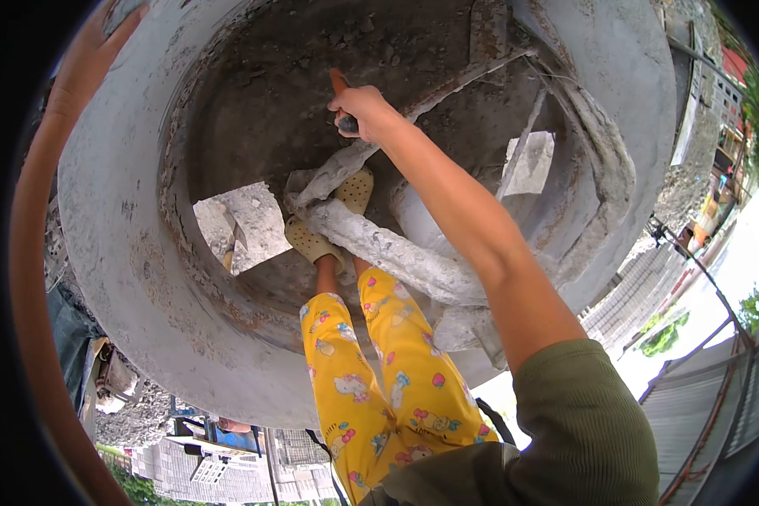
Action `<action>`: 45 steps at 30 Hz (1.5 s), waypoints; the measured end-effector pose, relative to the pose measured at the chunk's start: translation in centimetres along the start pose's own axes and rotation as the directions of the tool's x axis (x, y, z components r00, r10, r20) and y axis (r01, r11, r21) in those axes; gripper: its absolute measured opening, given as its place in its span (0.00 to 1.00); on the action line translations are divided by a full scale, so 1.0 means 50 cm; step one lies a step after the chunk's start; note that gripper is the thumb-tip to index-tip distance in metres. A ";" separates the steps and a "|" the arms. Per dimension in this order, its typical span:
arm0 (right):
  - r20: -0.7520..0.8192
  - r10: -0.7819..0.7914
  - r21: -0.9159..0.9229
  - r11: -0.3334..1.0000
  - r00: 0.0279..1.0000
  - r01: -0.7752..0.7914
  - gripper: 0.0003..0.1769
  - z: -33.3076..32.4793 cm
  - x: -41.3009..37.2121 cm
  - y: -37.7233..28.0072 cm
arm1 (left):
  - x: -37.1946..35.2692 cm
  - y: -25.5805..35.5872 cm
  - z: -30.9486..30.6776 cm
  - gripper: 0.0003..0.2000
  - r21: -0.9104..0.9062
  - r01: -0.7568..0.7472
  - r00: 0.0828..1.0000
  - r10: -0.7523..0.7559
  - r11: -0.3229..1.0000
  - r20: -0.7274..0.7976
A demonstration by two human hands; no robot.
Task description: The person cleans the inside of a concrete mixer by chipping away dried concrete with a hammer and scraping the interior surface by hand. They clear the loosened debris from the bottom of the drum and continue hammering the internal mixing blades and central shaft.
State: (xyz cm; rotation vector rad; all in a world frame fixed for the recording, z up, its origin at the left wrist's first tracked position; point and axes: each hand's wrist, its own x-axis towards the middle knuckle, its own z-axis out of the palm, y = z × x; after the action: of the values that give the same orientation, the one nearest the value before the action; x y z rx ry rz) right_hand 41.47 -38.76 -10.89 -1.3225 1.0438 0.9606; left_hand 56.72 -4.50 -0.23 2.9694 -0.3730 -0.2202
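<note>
My right hand [363,111] is closed round a small tool [347,124] with a dark rounded end; an orange-brown part sticks out beyond my fingers, over the dark, crusted drum floor [261,110]. At the upper left rim, my left hand [93,59] is partly cut off by the view's edge, with something greyish between its fingers that I cannot make out. My feet, in pale yellow clogs [312,239], stand inside the drum beside a cement-coated bar [388,249].
The wide grey drum wall [110,228] encircles my legs. More crusted bars [603,152] curve along the right side. Square openings [243,226] show rubble below. Outside lie stacked grey blocks [628,295] and a corrugated metal sheet [691,422].
</note>
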 end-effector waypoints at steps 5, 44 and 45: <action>-0.074 0.019 0.170 0.985 0.997 -0.006 0.06 0.016 0.011 0.002 | -0.009 0.022 -0.013 0.37 0.082 0.042 0.999 -0.039 0.996 -0.037; -0.059 0.025 0.349 0.937 0.998 -0.003 0.31 0.038 0.039 -0.027 | -0.018 0.133 -0.098 0.29 -0.152 0.225 0.962 -0.195 0.963 0.191; -0.160 0.039 0.332 0.943 0.986 0.016 0.31 -0.002 0.052 -0.043 | -0.018 0.135 -0.099 0.29 -0.149 0.245 0.955 -0.212 0.958 0.210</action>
State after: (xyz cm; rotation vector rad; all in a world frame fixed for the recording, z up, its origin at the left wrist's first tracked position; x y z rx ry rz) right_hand 44.24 -39.04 -12.81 -1.1262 1.2799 0.6543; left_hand 55.09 -10.14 5.78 2.8199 -0.0229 -0.5388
